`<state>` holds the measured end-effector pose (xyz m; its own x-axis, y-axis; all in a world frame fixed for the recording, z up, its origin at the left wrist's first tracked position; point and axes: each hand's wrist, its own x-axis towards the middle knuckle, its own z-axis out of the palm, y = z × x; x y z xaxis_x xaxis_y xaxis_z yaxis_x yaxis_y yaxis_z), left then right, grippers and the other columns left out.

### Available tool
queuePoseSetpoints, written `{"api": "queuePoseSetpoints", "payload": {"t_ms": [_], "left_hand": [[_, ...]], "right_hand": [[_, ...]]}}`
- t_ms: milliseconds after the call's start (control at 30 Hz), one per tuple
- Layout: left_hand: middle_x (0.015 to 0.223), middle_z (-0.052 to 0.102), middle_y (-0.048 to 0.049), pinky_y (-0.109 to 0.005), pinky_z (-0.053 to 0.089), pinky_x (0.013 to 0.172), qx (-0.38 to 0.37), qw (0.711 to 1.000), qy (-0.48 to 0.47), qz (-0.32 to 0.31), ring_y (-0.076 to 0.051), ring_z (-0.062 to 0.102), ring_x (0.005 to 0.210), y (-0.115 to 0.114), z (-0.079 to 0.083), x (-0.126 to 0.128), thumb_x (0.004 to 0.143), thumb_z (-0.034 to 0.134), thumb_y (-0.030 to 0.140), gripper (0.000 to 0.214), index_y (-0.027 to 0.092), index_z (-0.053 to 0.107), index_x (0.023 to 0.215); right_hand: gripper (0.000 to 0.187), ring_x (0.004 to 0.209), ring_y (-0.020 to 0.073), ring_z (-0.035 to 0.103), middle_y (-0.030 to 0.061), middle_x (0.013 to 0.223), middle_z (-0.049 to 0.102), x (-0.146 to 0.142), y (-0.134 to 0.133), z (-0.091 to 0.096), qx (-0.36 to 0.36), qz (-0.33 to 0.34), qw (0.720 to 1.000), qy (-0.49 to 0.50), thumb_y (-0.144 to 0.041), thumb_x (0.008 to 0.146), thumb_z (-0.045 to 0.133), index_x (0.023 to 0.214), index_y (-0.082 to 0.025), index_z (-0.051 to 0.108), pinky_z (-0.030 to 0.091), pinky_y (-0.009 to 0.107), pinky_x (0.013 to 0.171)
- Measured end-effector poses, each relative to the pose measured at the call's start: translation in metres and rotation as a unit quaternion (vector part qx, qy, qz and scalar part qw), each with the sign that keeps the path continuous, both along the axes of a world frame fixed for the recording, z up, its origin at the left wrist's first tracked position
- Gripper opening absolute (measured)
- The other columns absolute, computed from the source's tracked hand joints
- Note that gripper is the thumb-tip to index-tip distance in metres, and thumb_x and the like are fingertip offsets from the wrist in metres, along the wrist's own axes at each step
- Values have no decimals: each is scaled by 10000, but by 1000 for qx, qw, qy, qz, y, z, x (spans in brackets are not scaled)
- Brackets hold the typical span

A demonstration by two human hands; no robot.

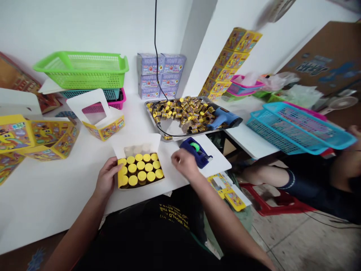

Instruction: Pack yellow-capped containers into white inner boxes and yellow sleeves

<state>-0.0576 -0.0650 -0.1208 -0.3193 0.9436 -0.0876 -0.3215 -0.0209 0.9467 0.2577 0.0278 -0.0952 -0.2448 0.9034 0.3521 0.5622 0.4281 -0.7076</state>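
An open yellow box holding several yellow-capped small bottles lies on the white table in front of me, its white lid flap raised at the back. My left hand grips the box's left side, fingers curled on its edge. My right hand is to the right of the box, fingers curled and slightly blurred, touching a blue tape dispenser with a green roll. What the right hand's fingers hold, if anything, does not show.
A metal tray of loose small bottles with a blue heat gun sits behind. Open yellow boxes stand left, green and pink baskets behind them, purple cartons at the wall. Another person sits at right by blue baskets.
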Motion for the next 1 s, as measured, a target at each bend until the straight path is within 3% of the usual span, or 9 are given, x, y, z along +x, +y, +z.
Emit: {"api": "queuePoseSetpoints", "payload": {"t_ms": [100,167,267,400,633,733,833,900,1000], "left_hand": [[1018,759,-55,-381,546,854,2,1000,4,8,-291,698,989,1,3,2,638,887,351,431,207,737,1016],[1017,760,-51,-375,534,880,7,1000,8,9,-284,694,1005,0,3,3,646,874,341,418,202,742,1017],[1015,760,-46,-367,523,890,12,1000,12,6,-272,691,993,-1,2,3,658,859,344,403,200,741,1015],[1040,753,-43,-367,518,900,15,1000,16,7,-262,685,987,-2,0,3,687,843,349,401,206,731,1044],[1068,743,-73,-372,530,910,41,996,83,-13,-277,672,1034,-2,9,0,704,833,345,260,190,756,897],[1193,708,-120,-393,537,933,92,983,153,-40,-298,655,1133,-3,7,-8,786,767,356,179,181,759,820],[1231,692,-142,-447,531,978,148,952,255,-82,-305,656,1162,-6,7,-23,911,639,358,211,190,764,917],[1258,684,-157,-499,512,1020,200,905,359,-112,-320,633,1214,-8,13,-31,981,537,382,285,192,745,1020],[1372,631,-213,-588,441,1111,246,795,534,-146,-377,552,1334,-12,29,-30,1001,509,529,423,161,684,1116]], "right_hand": [[215,930,302,604,111,959,652,4,36,31,80,-110,989,52,-412,842,640,956,-242,704,501,488,903],[307,995,300,599,116,1044,657,-6,39,37,82,-119,984,105,-472,853,669,1050,-239,710,498,476,927],[319,965,279,634,79,1022,704,-31,15,22,-77,-1,977,198,-517,806,751,989,-258,718,516,439,888],[399,1138,279,649,34,1156,740,-56,-23,-6,-275,138,900,310,-486,776,803,1114,-288,726,487,437,1032],[448,1032,274,700,7,1112,766,-70,-23,-25,-331,90,833,435,-312,655,858,1087,-281,740,539,419,961],[425,1023,257,701,13,1122,766,-69,-18,-30,-300,86,844,436,-291,642,848,1059,-278,767,545,395,945],[185,1066,259,693,32,1161,753,-59,-13,-30,-266,124,877,382,-301,702,792,881,-257,794,539,407,971],[118,1138,268,674,42,1194,739,-49,-11,-27,-227,156,908,315,-331,790,726,847,-259,801,516,439,1031],[242,1268,275,620,60,1326,687,-36,-14,-18,-132,198,950,202,-388,937,598,1001,-279,804,463,492,1121]]}}
